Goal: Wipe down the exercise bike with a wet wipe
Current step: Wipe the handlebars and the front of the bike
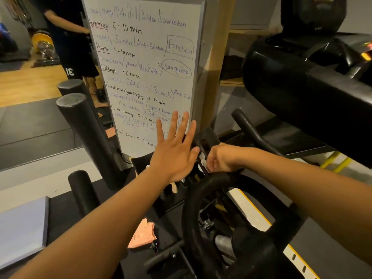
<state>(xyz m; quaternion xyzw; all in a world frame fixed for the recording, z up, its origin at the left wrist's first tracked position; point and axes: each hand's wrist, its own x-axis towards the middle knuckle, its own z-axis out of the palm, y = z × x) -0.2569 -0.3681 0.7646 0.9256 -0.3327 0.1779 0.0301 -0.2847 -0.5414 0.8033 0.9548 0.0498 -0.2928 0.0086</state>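
Head view: a person's left hand (173, 156) is raised, fingers spread apart, before a handwritten whiteboard (145, 67). The right hand (219, 158), fingers curled, pinches a white wet wipe (202, 161) at the exercise bike (190, 208) handlebar mount.

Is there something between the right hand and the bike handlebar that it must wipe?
Nothing visible. The right hand is at the handlebar, pinching a small white piece, perhaps the wipe. The open left hand is beside it, not between.

Left hand (173, 152) flat, fingers splayed; right hand (220, 158) curled on wet wipe (203, 161).
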